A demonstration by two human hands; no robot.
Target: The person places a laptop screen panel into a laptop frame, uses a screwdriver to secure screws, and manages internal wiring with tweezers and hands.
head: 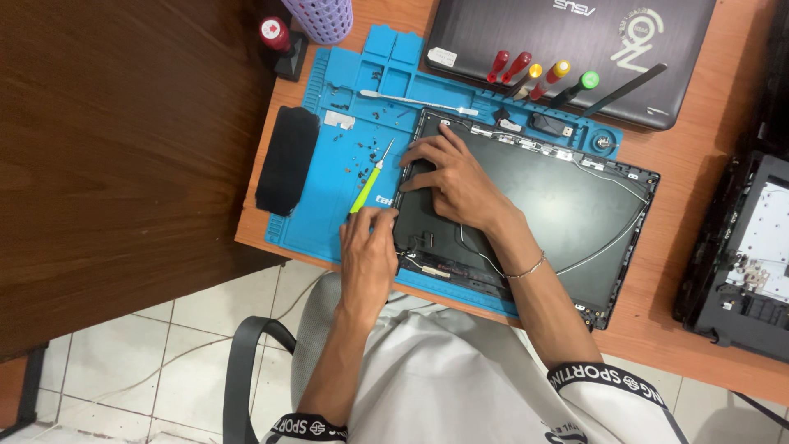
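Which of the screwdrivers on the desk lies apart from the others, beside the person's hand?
The yellow-green-handled screwdriver on the blue mat, by the left hand; the others rest together on the closed laptop.

Orange-brown desk point(699, 329), blue work mat point(329, 205), closed laptop point(567, 49), black chassis point(740, 263)

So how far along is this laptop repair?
Done: the screen lid lies detached on the blue mat, loose screws beside it. In hand: the left hand works a green screwdriver at its edge; the right hand steadies it. Left: cables inside, not yet removed.
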